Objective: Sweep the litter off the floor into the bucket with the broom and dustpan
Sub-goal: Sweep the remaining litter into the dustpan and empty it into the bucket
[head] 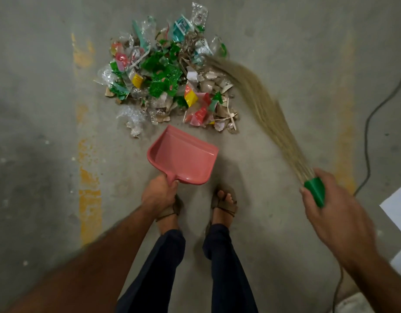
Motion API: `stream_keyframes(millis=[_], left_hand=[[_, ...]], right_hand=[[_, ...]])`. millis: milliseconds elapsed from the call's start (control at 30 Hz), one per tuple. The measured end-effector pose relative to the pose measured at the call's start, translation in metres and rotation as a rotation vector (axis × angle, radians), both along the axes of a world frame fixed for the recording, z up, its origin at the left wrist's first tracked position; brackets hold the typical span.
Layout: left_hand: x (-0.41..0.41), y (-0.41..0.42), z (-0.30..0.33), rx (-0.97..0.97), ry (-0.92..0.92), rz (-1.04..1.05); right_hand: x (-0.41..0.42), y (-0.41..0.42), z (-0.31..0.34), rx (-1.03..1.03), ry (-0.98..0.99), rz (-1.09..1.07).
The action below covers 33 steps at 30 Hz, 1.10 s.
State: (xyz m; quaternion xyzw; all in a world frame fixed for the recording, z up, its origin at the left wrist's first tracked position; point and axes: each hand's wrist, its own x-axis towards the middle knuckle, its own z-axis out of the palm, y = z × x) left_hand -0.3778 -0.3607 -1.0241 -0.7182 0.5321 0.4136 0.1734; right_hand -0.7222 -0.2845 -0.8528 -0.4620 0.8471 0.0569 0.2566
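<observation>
We stand on a grey concrete floor [274, 154] marked with worn yellow paint stripes [88, 195], a dark cable [368, 136] trailing along its right side. Ahead of our feet lies the litter pile [167, 77] of green, red and clear wrappers and cardboard scraps, and the grass broom [269, 114] slants from its green handle at lower right up-left to bristle tips touching the pile's right edge. Our right hand [335, 213] curls around that handle, while our left hand [160, 195] grips the pink dustpan [183, 159], mouth pointing up-right toward the pile, just short of it.
</observation>
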Motion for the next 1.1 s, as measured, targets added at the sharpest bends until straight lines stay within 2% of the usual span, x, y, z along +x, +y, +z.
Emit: stream_keyframes(millis=[133, 300, 500, 633, 800, 1100], left_hand=[[-0.025, -0.019, -0.043, -0.017, 0.016, -0.141], [-0.043, -0.062, -0.097, -0.055, 0.083, -0.295], [-0.063, -0.121, -0.129, -0.122, 0.082, -0.425], [-0.070, -0.146, -0.135, -0.076, 0.135, -0.357], [-0.065, -0.132, -0.122, -0.093, 0.148, -0.131], [-0.036, -0.097, -0.059, -0.173, 0.149, -0.070]], right_hand=[[-0.020, -0.078, -0.065, -0.019, 0.066, 0.070], [-0.047, -0.138, -0.125, 0.157, 0.202, 0.206], [-0.075, -0.132, -0.142, 0.223, 0.178, 0.344], [-0.060, -0.105, -0.130, 0.267, 0.129, 0.389], [-0.010, -0.056, -0.099, 0.268, 0.014, 0.339], [0.071, 0.031, -0.034, 0.408, -0.217, -0.078]])
